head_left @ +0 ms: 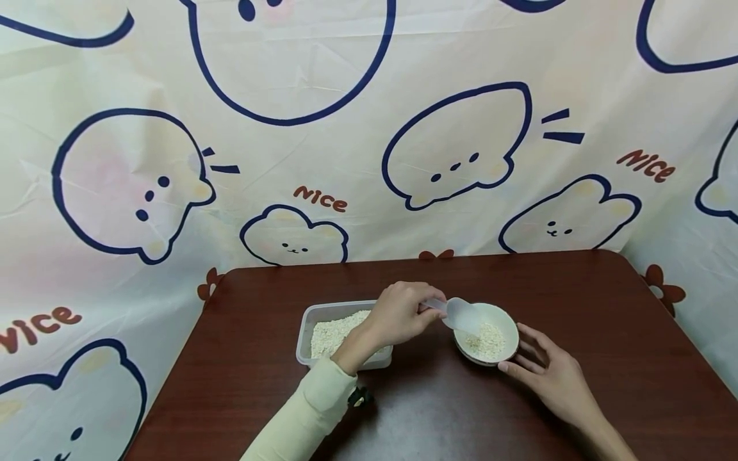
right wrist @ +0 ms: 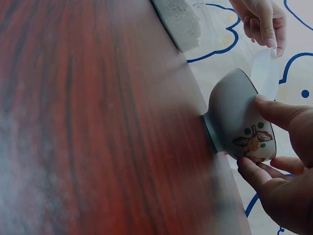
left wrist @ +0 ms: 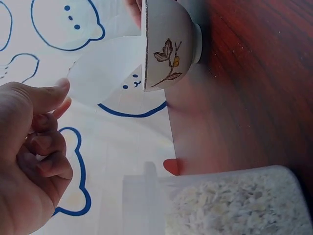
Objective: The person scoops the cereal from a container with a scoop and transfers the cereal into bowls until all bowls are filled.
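Observation:
My left hand (head_left: 403, 312) pinches the handle of a translucent white scoop (head_left: 462, 317) between thumb and fingers, its other fingers curled in the left wrist view. The scoop's head is tilted over the near-left rim of a small bowl (head_left: 507, 323). Pale oat flakes (head_left: 489, 344) lie in the bottom of that bowl. From the right, my right hand (head_left: 556, 381) holds the bowl, thumb at the rim and fingers on its outer side. Leaf sprigs decorate the bowl's outside (left wrist: 168, 61) in the left wrist view.
A clear plastic container (head_left: 304, 339) of oat flakes stands on the dark red-brown table (head_left: 242, 397), partly behind my left wrist. A small black object (head_left: 360, 397) shows by the left cuff. Behind the table hangs a cloth (head_left: 357, 160) with cartoon prints.

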`<state>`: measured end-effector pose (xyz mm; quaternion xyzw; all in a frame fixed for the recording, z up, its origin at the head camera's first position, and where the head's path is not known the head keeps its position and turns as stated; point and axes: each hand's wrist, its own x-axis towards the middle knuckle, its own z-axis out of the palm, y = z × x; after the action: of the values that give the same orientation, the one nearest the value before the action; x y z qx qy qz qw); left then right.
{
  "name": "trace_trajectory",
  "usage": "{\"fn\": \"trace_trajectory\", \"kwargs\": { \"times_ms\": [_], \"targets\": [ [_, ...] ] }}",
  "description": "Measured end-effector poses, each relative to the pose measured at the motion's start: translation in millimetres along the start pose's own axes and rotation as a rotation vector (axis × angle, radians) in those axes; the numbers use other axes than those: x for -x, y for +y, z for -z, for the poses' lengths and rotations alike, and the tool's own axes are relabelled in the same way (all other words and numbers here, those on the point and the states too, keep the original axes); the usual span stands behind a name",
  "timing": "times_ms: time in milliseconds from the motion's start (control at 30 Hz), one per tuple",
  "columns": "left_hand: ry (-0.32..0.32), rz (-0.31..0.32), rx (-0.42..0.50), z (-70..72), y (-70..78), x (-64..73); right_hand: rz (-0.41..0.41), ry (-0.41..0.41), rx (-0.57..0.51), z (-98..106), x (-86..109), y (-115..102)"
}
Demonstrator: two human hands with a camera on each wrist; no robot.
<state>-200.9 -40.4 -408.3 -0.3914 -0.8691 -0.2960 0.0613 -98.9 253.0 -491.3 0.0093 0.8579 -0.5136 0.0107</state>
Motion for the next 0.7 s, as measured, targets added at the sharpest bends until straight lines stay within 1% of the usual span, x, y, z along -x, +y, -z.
{"fn": "trace_trajectory", "kwargs": {
  "times_ms": [100,167,233,367,467,567,700],
  "targets": [
    [0.021,0.02,0.03,2.2,-2.7,3.9,-0.008,-0.013,-0.002,1,-0.4,-1],
    [0.042,0.035,0.055,5.1,-5.2,7.1,0.015,0.003,-0.003,3,-0.2,-3],
    [0.071,0.049,0.084,9.3,-8.1,10.7,0.063,0.045,-0.001,5,0.7,-6],
    [0.128,0.085,0.149,19.6,-16.6,20.1,0.192,0.166,0.029,7,2.6,-14],
    [0.169,0.109,0.188,27.9,-24.3,28.7,0.243,0.212,0.051,6,2.8,-23],
    [0.205,0.133,0.223,36.1,-31.3,37.7,0.254,0.206,0.035,2,1.9,-32],
    [0.244,0.179,0.26,46.4,-38.4,49.4,0.271,0.172,-0.008,-4,0.2,-44]
  ]
}}
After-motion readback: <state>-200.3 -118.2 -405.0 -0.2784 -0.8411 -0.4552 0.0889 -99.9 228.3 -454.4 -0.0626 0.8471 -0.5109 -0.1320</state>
